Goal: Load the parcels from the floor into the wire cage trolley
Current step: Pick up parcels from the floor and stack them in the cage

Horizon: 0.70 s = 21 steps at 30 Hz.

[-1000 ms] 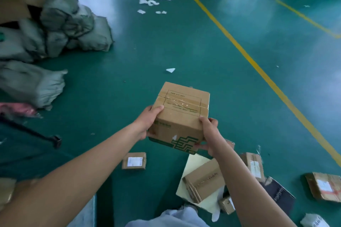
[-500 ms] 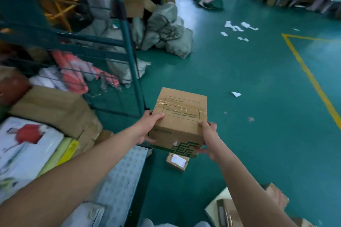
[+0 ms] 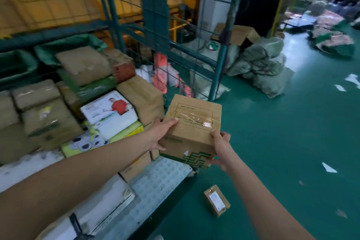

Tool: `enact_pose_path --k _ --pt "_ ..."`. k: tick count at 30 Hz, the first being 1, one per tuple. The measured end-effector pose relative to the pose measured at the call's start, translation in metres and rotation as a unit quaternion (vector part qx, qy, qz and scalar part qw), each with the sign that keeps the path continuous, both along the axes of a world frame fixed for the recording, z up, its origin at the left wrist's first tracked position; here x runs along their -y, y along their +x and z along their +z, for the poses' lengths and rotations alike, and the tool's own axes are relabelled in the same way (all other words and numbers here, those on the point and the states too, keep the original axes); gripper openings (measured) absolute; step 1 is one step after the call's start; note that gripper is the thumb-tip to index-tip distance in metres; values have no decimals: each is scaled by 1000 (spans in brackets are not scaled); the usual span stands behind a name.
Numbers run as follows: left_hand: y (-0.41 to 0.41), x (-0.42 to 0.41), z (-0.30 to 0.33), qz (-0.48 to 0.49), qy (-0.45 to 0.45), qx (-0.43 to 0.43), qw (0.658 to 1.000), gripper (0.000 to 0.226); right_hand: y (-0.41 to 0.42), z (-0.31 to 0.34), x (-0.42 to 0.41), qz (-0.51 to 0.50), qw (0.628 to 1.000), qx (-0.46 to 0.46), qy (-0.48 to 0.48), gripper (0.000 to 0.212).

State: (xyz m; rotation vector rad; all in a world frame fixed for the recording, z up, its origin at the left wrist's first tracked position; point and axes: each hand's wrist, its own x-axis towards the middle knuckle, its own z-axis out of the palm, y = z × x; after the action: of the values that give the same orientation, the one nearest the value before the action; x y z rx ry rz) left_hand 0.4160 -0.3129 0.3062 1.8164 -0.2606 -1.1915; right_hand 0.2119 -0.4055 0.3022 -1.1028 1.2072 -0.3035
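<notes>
**Cardboard box held at the open corner of the cage trolley**

Both hands clasp a brown cardboard box with green printing on its lower side and clear tape across its top [image 3: 192,128]. The left hand [image 3: 162,134] grips the box's left side, thumb laid over the top edge; the right hand [image 3: 221,149] grips the near right corner, fingers curled underneath. The box hangs in the air above the front right corner of the green wire cage trolley [image 3: 153,15], over its studded grey floor plate [image 3: 155,187].

Inside the trolley, stacked brown cartons [image 3: 142,95] fill the back and left, with a white printed package showing a figure in red [image 3: 110,111] lying on top of flat yellow packs (print blurred). A long white box [image 3: 93,206] lies along the plate's near edge.

On the green floor [image 3: 282,142] just beside the trolley's front edge lies a small brown parcel with a white label [image 3: 216,200]. Grey-green sacks [image 3: 261,62] are piled beyond the trolley's far right post, and white paper scraps [image 3: 329,167] are scattered to the right.
</notes>
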Motion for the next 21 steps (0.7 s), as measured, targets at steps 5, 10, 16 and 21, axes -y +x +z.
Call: enact_pose_path --k 5,10,16,21 --pt "12 -46 10 95 -9 6 995 69 38 11 -5 94 995 11 -23 34" --pt "29 -89 19 165 -11 11 986 61 77 22 -21 164 985 0 -49 35" --pt "66 -163 29 251 -28 26 967 65 143 43 -71 252 965 21 -69 41" --pt "105 -217 29 287 -31 39 957 63 202 46 -113 285 954 7 -87 39"
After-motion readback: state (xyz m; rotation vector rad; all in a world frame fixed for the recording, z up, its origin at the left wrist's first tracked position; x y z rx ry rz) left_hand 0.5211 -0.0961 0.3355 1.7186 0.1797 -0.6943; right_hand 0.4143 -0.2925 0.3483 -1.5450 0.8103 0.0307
